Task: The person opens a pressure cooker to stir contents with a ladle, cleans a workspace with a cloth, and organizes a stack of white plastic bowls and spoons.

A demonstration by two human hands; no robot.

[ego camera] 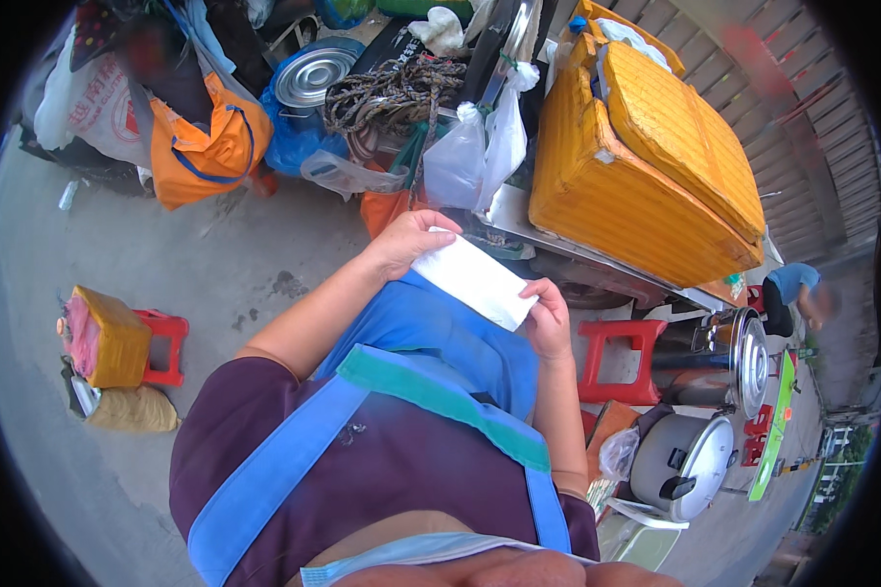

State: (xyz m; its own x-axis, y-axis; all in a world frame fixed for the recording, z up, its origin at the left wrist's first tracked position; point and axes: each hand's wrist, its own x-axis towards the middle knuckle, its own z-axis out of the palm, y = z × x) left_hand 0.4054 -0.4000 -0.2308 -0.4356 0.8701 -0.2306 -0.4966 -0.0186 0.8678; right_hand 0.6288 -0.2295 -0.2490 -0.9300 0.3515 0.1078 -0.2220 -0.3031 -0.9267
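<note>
A folded white sheet, a paper napkin or cloth (477, 279), is stretched between my two hands in front of the blue apron (440, 315). My left hand (411, 242) grips its upper left end, the thumb lying on top. At the lower right end, my right hand (548, 315) pinches a corner between thumb and fingers. The sheet slopes down to the right and looks flat. Just beyond my left hand, two knotted clear plastic bags (457, 165) hang beside a coiled rope (389, 92).
A large yellow taped box (631, 169) rests on a cart ahead right. Right of me are a red stool (620, 359), a tall steel pot (705, 363) and a lidded pressure cooker (679, 462). An orange bag (205, 147) hangs ahead left. A person (789, 293) bends over farther right.
</note>
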